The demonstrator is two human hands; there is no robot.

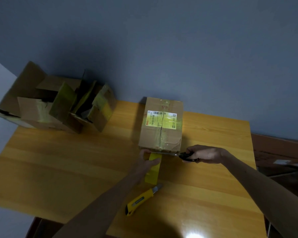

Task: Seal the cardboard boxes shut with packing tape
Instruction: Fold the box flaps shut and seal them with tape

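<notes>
At frame centre on the bench point(58, 160), the closed, creased cardboard box point(151, 134) has glossy tape along its seam and over a white label. Left hand point(147, 163) pinches the yellow tape strip point(152, 174) at its lower edge. Right hand point(205, 154) grips scissors point(186, 156) across the strip.

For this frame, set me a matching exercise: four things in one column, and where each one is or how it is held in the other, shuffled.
Things:
1. scissors
2. utility knife
3. tape strip
4. open boxes

Places or states:
A. lies untouched on the table, nearest the person
B. gripped by the right hand, blades at the labelled box's near edge
C. far left corner, flaps up
D. pinched by the left hand, running off the labelled box

Pairs: 1-B, 2-A, 3-D, 4-C
</notes>
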